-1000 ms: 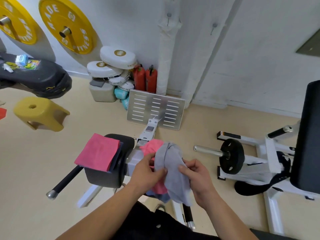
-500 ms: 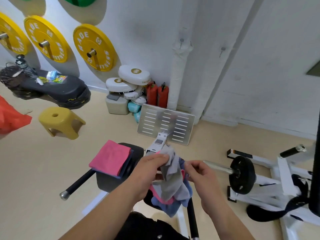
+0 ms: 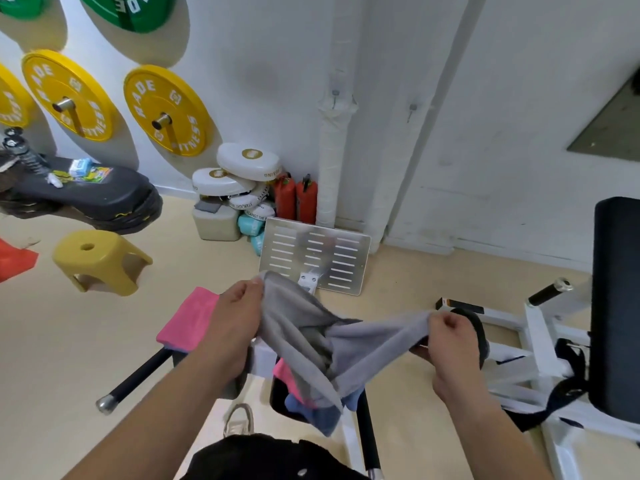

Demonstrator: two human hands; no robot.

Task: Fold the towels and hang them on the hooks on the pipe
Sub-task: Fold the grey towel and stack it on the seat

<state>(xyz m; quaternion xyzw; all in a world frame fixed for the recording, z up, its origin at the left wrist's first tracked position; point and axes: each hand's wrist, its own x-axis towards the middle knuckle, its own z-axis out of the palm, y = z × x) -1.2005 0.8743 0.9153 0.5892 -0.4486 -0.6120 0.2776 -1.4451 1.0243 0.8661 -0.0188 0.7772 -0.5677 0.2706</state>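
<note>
A grey towel point(image 3: 311, 337) is stretched between my hands above a gym machine. My left hand point(image 3: 235, 317) grips its upper left corner and my right hand point(image 3: 446, 332) pinches its right edge. The middle of the towel sags, crumpled. Under it a pink towel point(image 3: 289, 377) and a blue towel point(image 3: 323, 415) lie bunched on a black pad. A folded pink towel point(image 3: 187, 322) rests on a black pad to the left. Two white pipes stand against the far wall, the left pipe point(image 3: 332, 161) with a small hook point(image 3: 334, 97), the right pipe with another hook point(image 3: 412, 110).
A slotted metal footplate point(image 3: 346, 259) stands ahead on the floor. To the right is a white machine frame point(image 3: 533, 323) with a black upright pad point(image 3: 616, 306). A yellow stool point(image 3: 100, 261), white pads, two red extinguishers and wall-hung weight plates lie left and ahead.
My hands have pulled apart, spreading the bunched grey towel out between them and lifting it off the pink and blue towels. The view has tilted up toward the wall.
</note>
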